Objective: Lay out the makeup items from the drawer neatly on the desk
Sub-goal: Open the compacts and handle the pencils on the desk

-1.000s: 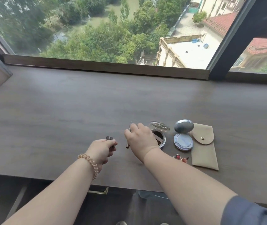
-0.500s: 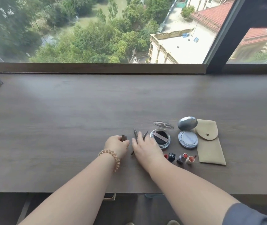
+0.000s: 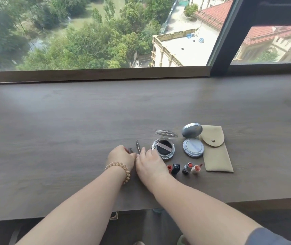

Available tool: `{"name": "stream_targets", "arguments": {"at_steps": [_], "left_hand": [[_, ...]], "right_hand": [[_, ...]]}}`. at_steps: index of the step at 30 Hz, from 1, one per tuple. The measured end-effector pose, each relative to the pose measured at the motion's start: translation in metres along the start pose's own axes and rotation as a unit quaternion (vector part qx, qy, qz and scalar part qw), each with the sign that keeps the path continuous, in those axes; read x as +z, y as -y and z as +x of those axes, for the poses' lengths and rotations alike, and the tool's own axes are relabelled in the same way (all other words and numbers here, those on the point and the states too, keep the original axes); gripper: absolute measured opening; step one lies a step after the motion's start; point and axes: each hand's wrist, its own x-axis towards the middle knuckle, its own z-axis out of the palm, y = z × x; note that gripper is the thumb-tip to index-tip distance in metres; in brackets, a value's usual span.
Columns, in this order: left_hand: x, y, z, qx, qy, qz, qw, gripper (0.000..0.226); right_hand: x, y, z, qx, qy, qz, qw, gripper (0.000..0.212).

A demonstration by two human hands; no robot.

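Dark grey-brown wood-grain desk (image 3: 70, 138). Flat beige suede pouch (image 3: 217, 156); round pale-blue compact (image 3: 193, 147). Coiled cream wrist band (image 3: 121, 169).

On the counter (image 3: 70, 138), a pen (image 3: 138, 145) lies left of an open compact (image 3: 164, 147). Right of that sits a second open compact (image 3: 193, 147), then a pouch (image 3: 217, 156). Lipsticks (image 3: 187, 168) stand in a row before the compacts, nearer the counter's front edge.

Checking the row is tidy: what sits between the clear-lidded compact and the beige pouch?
In the head view, the open silver-blue compact sits between the clear-lidded compact and the beige pouch.
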Motion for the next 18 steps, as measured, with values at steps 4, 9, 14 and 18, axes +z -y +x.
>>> {"name": "stream_targets", "arguments": {"at_steps": [4, 9, 14, 18], "left_hand": [[0.001, 0.0, -0.002, 0.0, -0.011, 0.035, 0.999, 0.024], [-0.001, -0.001, -0.006, -0.001, -0.012, 0.031, 0.999, 0.022], [-0.012, -0.022, -0.01, 0.011, -0.049, -0.018, 0.999, 0.043], [-0.017, -0.065, -0.018, 0.07, -0.069, -0.057, 0.994, 0.04]], "right_hand": [[-0.002, 0.001, -0.003, 0.007, 0.021, -0.001, 1.0, 0.047], [-0.007, 0.001, -0.009, 0.037, -0.021, 0.015, 0.999, 0.039], [-0.039, -0.037, -0.013, 0.07, -0.106, 0.02, 0.992, 0.006], [-0.053, -0.094, -0.024, 0.187, -0.214, 0.026, 0.958, 0.01]]}}
